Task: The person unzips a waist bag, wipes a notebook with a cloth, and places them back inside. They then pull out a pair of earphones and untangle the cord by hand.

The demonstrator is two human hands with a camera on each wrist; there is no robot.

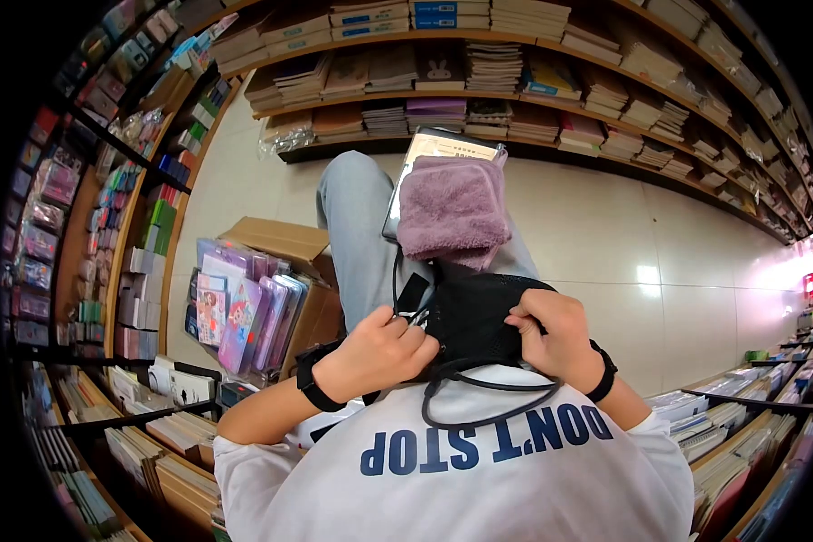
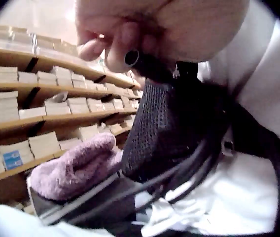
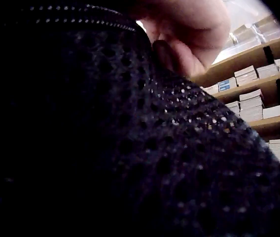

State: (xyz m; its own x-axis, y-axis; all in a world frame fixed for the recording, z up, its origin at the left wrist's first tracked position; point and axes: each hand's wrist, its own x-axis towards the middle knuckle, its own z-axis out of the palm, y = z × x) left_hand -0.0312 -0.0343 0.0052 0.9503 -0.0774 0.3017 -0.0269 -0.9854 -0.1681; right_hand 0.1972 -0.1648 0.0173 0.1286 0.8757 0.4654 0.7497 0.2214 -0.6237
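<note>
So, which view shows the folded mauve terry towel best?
Head view: the folded mauve terry towel shows its broad top face, sharp and unobstructed. Left wrist: blurrier, from the side. Right wrist: not in view.

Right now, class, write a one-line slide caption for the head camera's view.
Left hand and right hand hold a black mesh item near a purple towel, stocked shelves around.

Head view downward over lap and shelves; wrist views close-in, sharing black mesh (image 1: 479,312) and shelves (image 1: 479,68).
</note>
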